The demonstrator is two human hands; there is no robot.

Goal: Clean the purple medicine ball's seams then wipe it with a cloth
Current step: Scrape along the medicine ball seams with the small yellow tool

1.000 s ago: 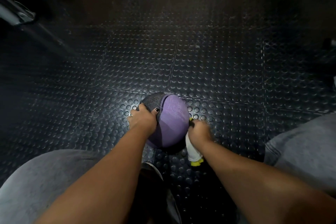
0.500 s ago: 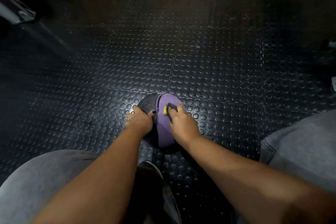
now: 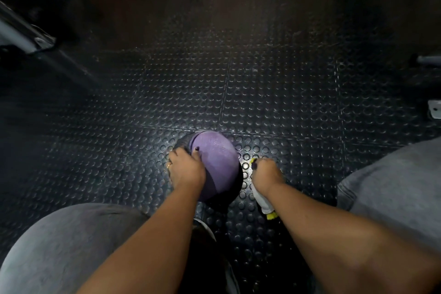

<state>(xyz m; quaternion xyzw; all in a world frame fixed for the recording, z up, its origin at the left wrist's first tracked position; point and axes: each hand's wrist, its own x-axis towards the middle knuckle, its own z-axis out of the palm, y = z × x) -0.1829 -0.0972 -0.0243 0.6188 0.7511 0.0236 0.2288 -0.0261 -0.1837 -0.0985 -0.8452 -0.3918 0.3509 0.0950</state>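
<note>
Floor: black rubber tiles studded with round bumps, dim all round and brightly lit only near the ball; two tile joints cross just beyond it.
Ball: the purple medicine ball sits on the floor between the person's knees, a little below the middle of the view. A dark grey panel shows at its far left edge and a darker band runs along its near right side.
Left hand: the left hand lies over the ball's left side, fingers curved round toward the grey panel and the thumb, with a dark-painted nail, pressed on the purple panel — it grips the ball. A ring shows on one finger.
Right hand: the right hand is a fist wrapped round a tool, just beside the ball's right side; whether it touches the ball cannot be told.
Tool: the white tool juts back under the wrist and ends in a yellow tip; another yellow bit peeks from the front of the fist, nearest the ball. Its working end is too small to make out.
Legs: grey trousers, left knee and right knee either side of the arms.
Edges: a pale metal frame at upper left — and a small white bracket at the right border.
</note>
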